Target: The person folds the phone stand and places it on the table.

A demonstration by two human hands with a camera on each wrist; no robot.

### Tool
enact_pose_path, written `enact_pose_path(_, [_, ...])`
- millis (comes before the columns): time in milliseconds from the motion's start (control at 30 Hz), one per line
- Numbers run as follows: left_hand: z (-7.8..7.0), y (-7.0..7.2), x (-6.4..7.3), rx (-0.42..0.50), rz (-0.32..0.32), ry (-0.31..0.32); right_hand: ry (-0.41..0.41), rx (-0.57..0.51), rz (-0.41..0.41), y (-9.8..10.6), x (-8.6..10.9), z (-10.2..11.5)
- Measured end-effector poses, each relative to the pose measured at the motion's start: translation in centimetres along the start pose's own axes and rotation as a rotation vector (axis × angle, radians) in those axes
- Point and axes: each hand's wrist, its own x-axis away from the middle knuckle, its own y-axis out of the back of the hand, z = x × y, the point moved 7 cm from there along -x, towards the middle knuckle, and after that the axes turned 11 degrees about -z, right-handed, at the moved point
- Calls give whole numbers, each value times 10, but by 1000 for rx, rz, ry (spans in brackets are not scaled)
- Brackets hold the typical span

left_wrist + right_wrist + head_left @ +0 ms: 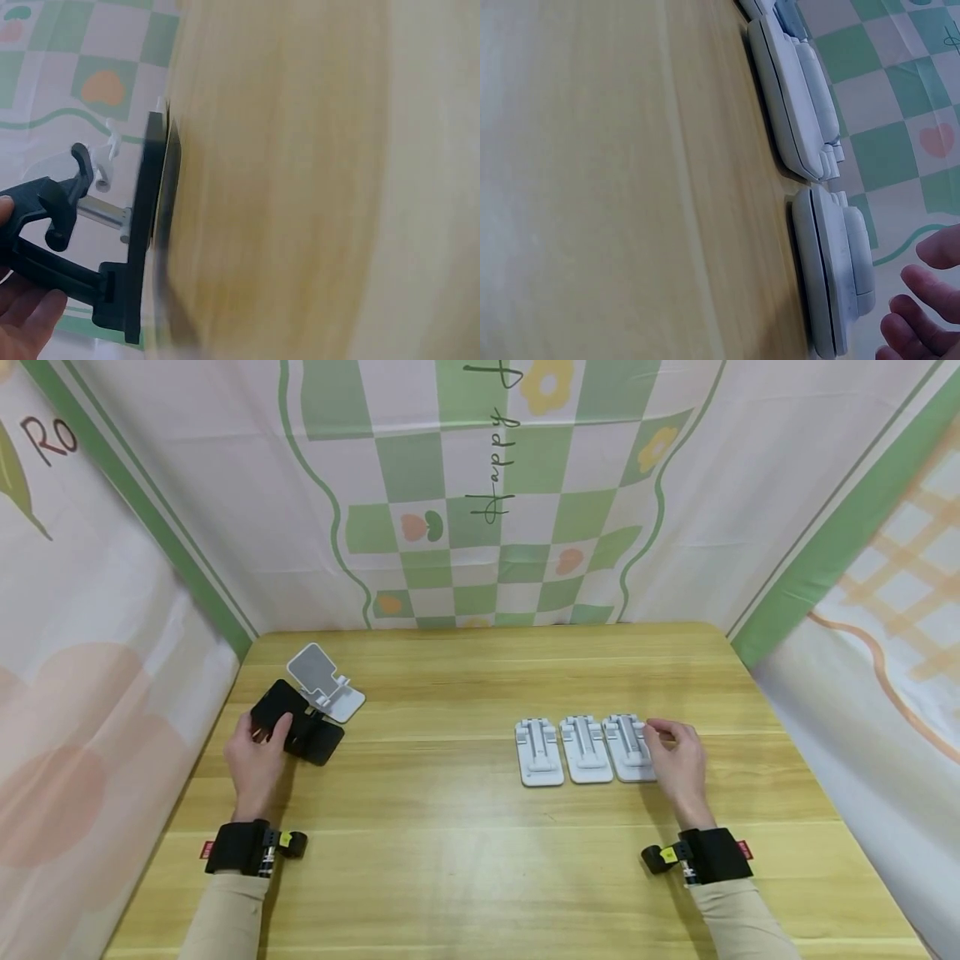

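My left hand (257, 764) grips a black phone stand (318, 741) by its raised plate, thumb on the near side. The stand is unfolded, and its base is low over the table in the left wrist view. Right behind it stands an unfolded white phone stand (347, 702) with a grey pad. My right hand (678, 767) is beside the rightmost folded white phone stand (628, 750), its fingers loosely bent. In the right wrist view the fingertips (917, 283) show next to that stand (832, 277) with nothing between them.
Two more folded white phone stands, one in the middle (587, 752) and one at the left (538, 755), lie in a row with the rightmost. Beyond the far edge of the wooden table (450, 860) hangs a green and white checked curtain (480, 527).
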Motion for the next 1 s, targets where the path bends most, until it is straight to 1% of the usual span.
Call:
enact_pose_path(67, [-2, 2, 0, 15, -28, -8, 3, -5, -6, -1, 0, 1])
enact_pose_path(167, [-9, 6, 0, 63, -74, -43, 5, -16, -22, -2, 0, 3])
enact_pose_path(267, [-21, 10, 1, 115, -122, -94, 9, -36, -37, -3, 1, 5])
enact_pose_path(400, [-39, 15, 4, 151, -198, -157, 54, -76, -47, -6, 4, 13])
enact_pose_path(500, [-53, 18, 6, 177, -237, -197, 70, -95, -32, -11, 6, 18])
enact_pose_path(700, [-77, 19, 11, 248, -296, -290, 25, -98, 36, -24, 13, 20])
enact_pose_path(767, [-83, 18, 13, 269, -300, -317, 30, -116, 45, -28, 16, 24])
enact_pose_path(833, [-89, 16, 15, 284, -293, -334, 51, -137, 43, -31, 18, 29])
enact_pose_path(933, [-96, 11, 19, 305, -262, -344, 89, -180, 32, -35, 22, 37])
enact_pose_path(1000, [-100, 7, 22, 328, -235, -353, 106, -211, 40, -39, 24, 42])
